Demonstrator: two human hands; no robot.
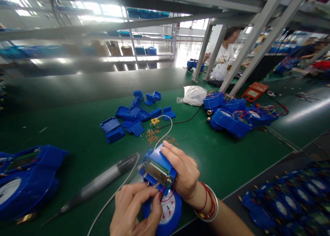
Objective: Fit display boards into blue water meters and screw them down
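A blue meter with a round white dial sits at the bottom centre, its upper housing showing a circuit board with a display. My right hand is wrapped over a blue cover piece at the top of this housing. My left hand pinches thin red wires just below the board, between thumb and forefinger. An electric screwdriver lies on the green table to the left, its white cable curving past the meter.
Blue plastic covers and small brass screws lie ahead. Wired blue meters and a white plastic bag are to the right. Another meter stands at left; rows of meters fill the lower right. A person sits beyond metal posts.
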